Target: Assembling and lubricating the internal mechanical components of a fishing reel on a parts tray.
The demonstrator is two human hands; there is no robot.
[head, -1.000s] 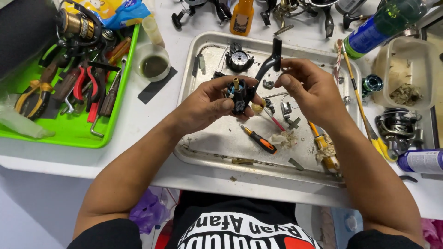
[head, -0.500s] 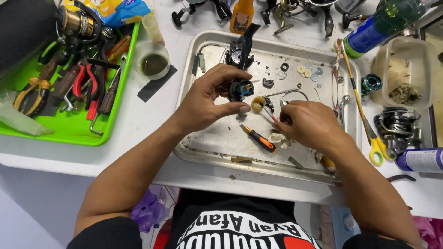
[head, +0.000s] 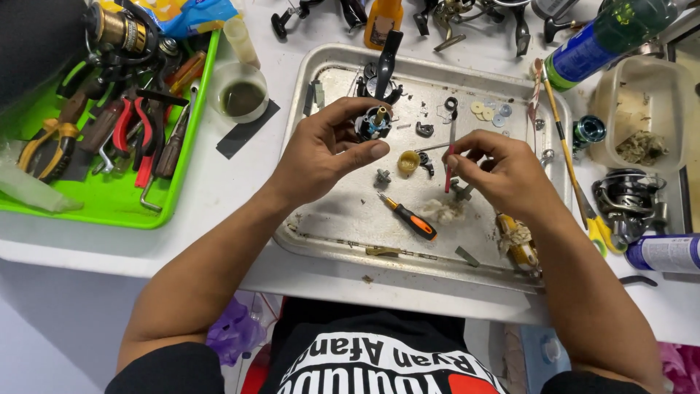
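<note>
The left hand (head: 328,149) was closed around a small dark reel body (head: 373,122), held above the upper middle of the metal tray (head: 343,219) that sat on the white counter (head: 219,190). Thumb and fingers pinched the body from its sides, leaving its top face exposed. A short brass-coloured shaft (head: 380,114) stood out of that face, pointing up and away from the person; the long axis of the part appeared to follow that shaft.

The right hand (head: 503,171) was closed in a fingertip pinch on a thin red-handled tool (head: 450,164). The tool stood close to upright in the picture, its long axis running toward and away from the person, its lower end just above the tray floor near a wad of soiled cloth (head: 441,211).

Judgement on handling: the reel body looked compact, rigid and fairly light, likely metal and hard plastic, possibly greasy and therefore slippery. A side grip on the housing seemed soundest, keeping clear of the protruding shaft and any exposed gearing. The tool looked light and stiff, best held near mid-handle.

Loose washers (head: 487,111), a small brass cup (head: 408,161) and an orange-handled screwdriver (head: 412,219) lay on the tray, apart from both hands.
</note>
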